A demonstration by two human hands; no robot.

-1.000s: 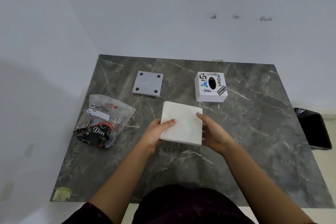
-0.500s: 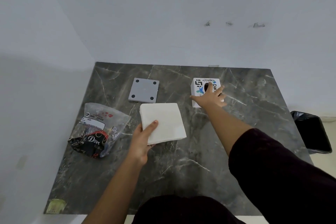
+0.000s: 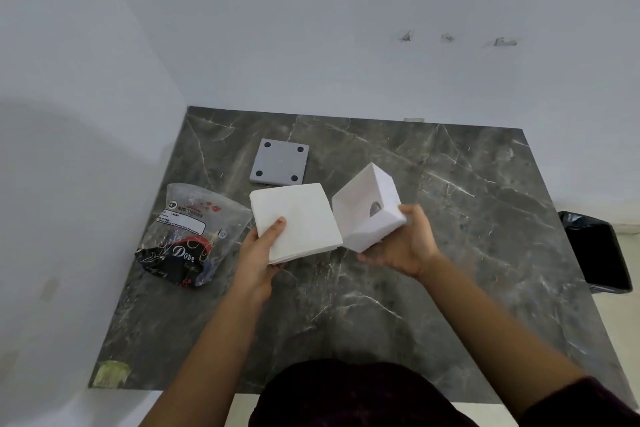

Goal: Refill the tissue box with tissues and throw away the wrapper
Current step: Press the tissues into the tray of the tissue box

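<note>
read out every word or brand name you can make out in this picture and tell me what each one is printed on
"Dove": white script on the dark lower part of the plastic wrapper.
"BIG TISSUES": small print near the wrapper's top, beside a round logo, only just readable.
White label on the wrapper: lines of print too small to read.
Tissue box in the right hand: no lettering shows from this side.
Tissue stack, grey square plate: no text.

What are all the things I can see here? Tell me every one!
Dark grey marble table: one, grey with pale veins, against the white wall.
Flat square grey base plate: one, grey with four dark dots, far side of the table.
Clear plastic tissue wrapper: one, clear with black and red print, left on the table.
Black bin: one, black, floor at right.
White tissue stack: one, white, in the left hand.
White cube tissue box: one, white, tilted open side up, in the right hand.
Left hand: gripping the stack.
Right hand: gripping the box.
</note>
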